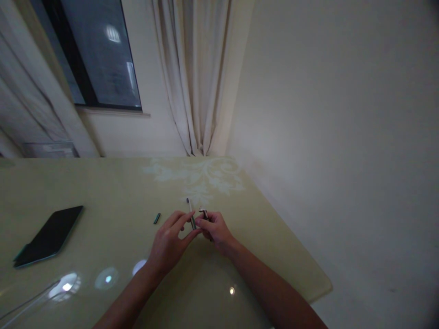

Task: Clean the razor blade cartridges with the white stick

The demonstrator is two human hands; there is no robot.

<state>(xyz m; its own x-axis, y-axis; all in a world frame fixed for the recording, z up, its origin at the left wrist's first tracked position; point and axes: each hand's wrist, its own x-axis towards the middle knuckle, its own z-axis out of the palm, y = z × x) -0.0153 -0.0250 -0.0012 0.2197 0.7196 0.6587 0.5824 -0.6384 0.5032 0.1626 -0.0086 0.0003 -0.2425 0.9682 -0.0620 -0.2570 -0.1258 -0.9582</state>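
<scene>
In front of me, just above the table, my left hand pinches a slim stick between thumb and fingers. The stick has a dark tip, a pale shaft and a green lower part; its exact kind is unclear. Close beside it, my right hand is closed round a small dark object with a light, angled top, too small to name. The right fingertips meet the green end of the stick. A short dark green piece lies on the table left of my hands.
The glossy pale green table has a white leaf pattern and light reflections. A flat black item with a green edge lies at the left. Thin pale cords cross the lower left corner. A wall borders the right side; curtains hang behind.
</scene>
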